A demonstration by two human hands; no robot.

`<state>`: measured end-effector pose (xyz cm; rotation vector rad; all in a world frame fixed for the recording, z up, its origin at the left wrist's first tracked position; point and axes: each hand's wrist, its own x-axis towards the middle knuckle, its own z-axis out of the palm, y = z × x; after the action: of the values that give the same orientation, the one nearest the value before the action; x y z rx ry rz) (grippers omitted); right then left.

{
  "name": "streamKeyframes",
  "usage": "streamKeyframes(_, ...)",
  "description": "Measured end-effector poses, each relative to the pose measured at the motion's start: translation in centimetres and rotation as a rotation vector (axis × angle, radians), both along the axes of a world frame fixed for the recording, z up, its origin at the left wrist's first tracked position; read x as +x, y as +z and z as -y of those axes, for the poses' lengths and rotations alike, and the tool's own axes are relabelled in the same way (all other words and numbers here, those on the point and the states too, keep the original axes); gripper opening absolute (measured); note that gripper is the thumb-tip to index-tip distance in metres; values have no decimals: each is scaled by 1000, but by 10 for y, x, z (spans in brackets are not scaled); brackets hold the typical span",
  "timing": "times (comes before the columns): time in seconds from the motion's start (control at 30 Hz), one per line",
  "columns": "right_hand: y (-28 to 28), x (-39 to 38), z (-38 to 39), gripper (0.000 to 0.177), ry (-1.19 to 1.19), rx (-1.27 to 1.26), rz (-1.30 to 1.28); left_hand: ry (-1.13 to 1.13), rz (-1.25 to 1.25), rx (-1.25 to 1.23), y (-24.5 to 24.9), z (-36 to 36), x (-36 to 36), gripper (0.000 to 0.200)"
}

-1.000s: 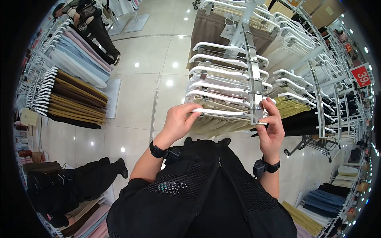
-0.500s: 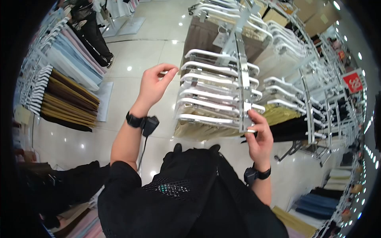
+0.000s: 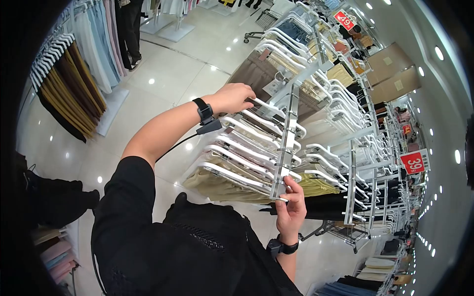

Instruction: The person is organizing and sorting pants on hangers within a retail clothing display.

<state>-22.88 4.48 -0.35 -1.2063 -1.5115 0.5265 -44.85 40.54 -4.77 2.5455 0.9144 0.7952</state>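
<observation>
My left hand (image 3: 233, 98) reaches forward, its fingers bent around the outer end of a white hanger (image 3: 269, 106) on the display rail. Below it, several more white hangers (image 3: 237, 142) hang close together, carrying pale, cream and beige garments (image 3: 210, 185). My right hand (image 3: 291, 207) is at the near end of the chrome rail (image 3: 285, 163), thumb and fingers closed on the tip of the bar. Brown-grey trousers (image 3: 254, 71) with a white tag (image 3: 274, 86) hang just beyond my left hand.
To the right stand more racks, with a yellow-green garment (image 3: 316, 183) and a red price sign (image 3: 414, 162). Brown and mustard trousers (image 3: 74, 93) hang at left above a white base plate (image 3: 113, 111). A wheeled cart (image 3: 345, 234) stands low at right. Another person's dark legs (image 3: 131, 34) show at upper left.
My left hand has moved forward from beside the rack to the far hanger. My right hand stays at the rail's end. The view has turned and shows more of the right side.
</observation>
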Motion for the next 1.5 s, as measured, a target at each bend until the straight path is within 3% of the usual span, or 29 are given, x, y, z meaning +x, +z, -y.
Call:
streamKeyframes(0.3,-5,3,-2,13,7,20,-10,15,-103,-144,10,-19,4,29)
streamKeyframes(1.23,-3,1,1,14,18,-30,-102,68,-244,-43,10,-27,17,20)
streamKeyframes(1.33,-5,1,1,14,20,-16,-90,100,-187,-26,6,-20,18,18)
streamKeyframes(1.4,-5,0,0,13,20,-8,-88,174,-145,111,7,-11,18,15)
streamKeyframes(1.43,-4,-1,0,13,16,0,-92,143,3,225,7,-3,15,13)
streamKeyframes(1.5,-4,-1,0,13,14,-2,-82,86,72,273,7,15,10,15)
